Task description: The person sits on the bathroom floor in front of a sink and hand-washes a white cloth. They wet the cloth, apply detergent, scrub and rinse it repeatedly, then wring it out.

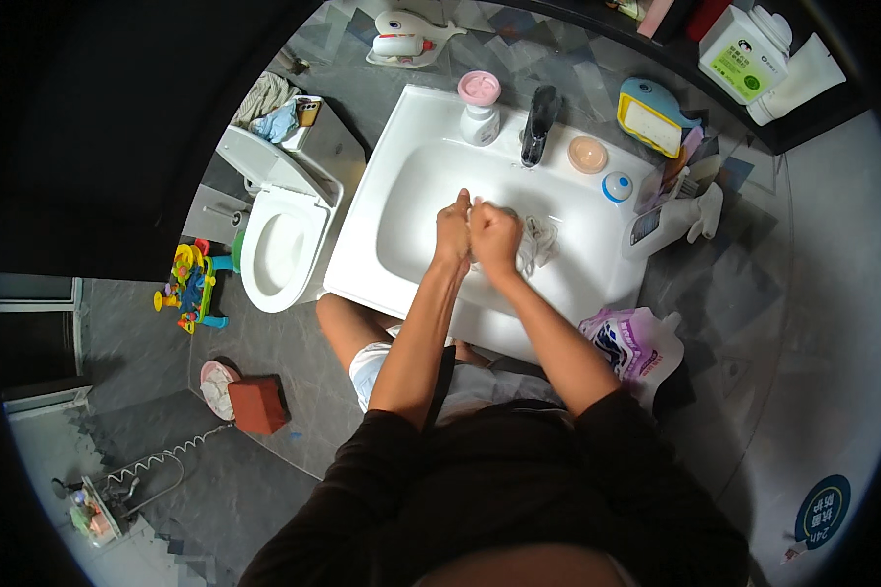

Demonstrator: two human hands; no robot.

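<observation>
Over the bowl of a white washbasin (367,242), my left hand (453,233) and my right hand (495,236) are pressed close together. The right is curled into a fist, and the left is bent with its thumb pointing up. Bits of pale cloth show between and below them, though how much each hand holds is hidden. A wet, pale cloth (537,246) lies bunched in the bowl just right of my right hand. Behind the hands stands a black faucet (539,125); whether water runs from it cannot be told.
Along the basin's back and right rim are a pink-topped pump bottle (479,110), a peach-coloured round dish (587,155), a blue-and-white round item (617,187) and a white spray bottle (664,224). A purple refill pouch (635,345) stands at the right. A toilet (283,246) is on the left.
</observation>
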